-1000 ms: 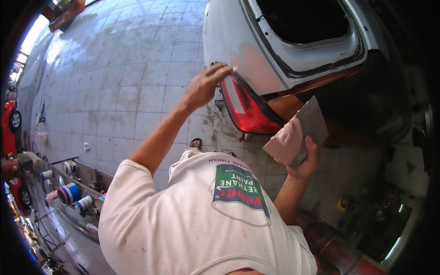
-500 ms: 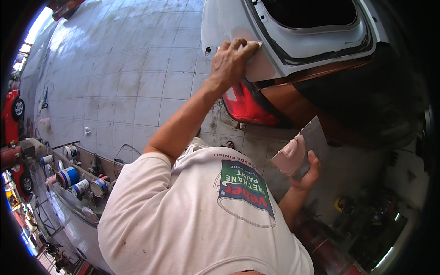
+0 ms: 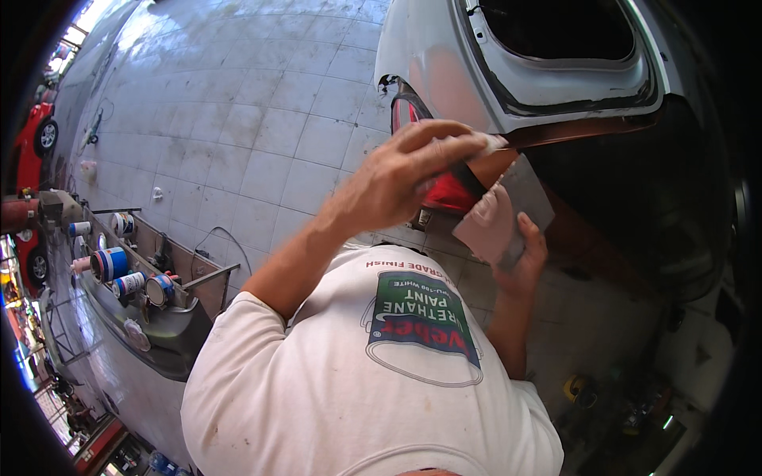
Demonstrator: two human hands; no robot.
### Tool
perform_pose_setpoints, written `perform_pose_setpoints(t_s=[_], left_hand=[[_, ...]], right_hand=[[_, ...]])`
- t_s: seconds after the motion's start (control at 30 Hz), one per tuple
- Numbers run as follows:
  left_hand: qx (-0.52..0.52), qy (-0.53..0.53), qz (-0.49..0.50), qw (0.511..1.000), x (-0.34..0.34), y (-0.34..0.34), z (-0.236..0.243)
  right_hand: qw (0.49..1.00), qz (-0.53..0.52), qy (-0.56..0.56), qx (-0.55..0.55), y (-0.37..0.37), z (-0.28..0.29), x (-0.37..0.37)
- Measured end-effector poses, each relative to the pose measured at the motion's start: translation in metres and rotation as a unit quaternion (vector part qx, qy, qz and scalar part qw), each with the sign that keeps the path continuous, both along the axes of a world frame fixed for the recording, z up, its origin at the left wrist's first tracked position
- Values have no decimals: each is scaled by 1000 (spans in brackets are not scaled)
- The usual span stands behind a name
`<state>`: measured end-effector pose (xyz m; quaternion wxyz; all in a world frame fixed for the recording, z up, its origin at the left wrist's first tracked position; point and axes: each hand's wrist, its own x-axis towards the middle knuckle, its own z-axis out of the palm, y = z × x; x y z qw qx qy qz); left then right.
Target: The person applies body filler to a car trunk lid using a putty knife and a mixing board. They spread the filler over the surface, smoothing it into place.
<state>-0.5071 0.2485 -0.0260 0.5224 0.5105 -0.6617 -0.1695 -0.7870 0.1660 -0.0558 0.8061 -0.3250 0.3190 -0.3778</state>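
My left hand (image 3: 393, 170) is closed, pinching a small putty spreader (image 3: 496, 143) of which only a pale, smeared edge shows beyond the fingertips. It hovers just above the upper edge of a flat grey mixing board (image 3: 530, 194). My right hand (image 3: 524, 250) grips that board from below, thumb on its face. A mound of pink body filler (image 3: 490, 214) lies on the board. Past both hands stands a car body (image 3: 508, 119), white to grey, with a smoothed pink filler patch (image 3: 452, 83) on its corner. The red tail light (image 3: 448, 193) is partly covered by my left hand.
Several paint cans (image 3: 109, 264) stand on a bench at the left, beside a dark bumper (image 3: 171, 341). A cable lies on the tiled floor (image 3: 262, 127) there. Farther left is a red car (image 3: 36, 151). A yellow object (image 3: 579, 390) sits low at the right.
My left hand has come off the car's filler patch and moved down and right to the board. The board in my right hand has shifted slightly left. The view has turned a little.
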Motion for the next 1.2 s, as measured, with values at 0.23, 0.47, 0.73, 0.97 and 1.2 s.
perform_pose_setpoints(t_s=[0.23, 0.47, 0.73, 0.97, 1.2], left_hand=[[-1, -170, -48, 984, 26, 19, -38], [-12, -110, 156, 981, 161, -117, -130], [-28, -145, 159, 976, 157, -159, -135], [-38, -156, 171, 972, 62, -69, -113], [17, -26, 63, 998, 60, -4, -85]], right_hand=[[992, 12, -116, 54, 22, -29, 11], [979, -16, -203, 23, 40, 5, -10], [991, -94, -90, 28, 73, 11, -22], [987, -76, -127, 57, 59, 20, -20], [996, -78, -25, 21, 25, 13, 19]])
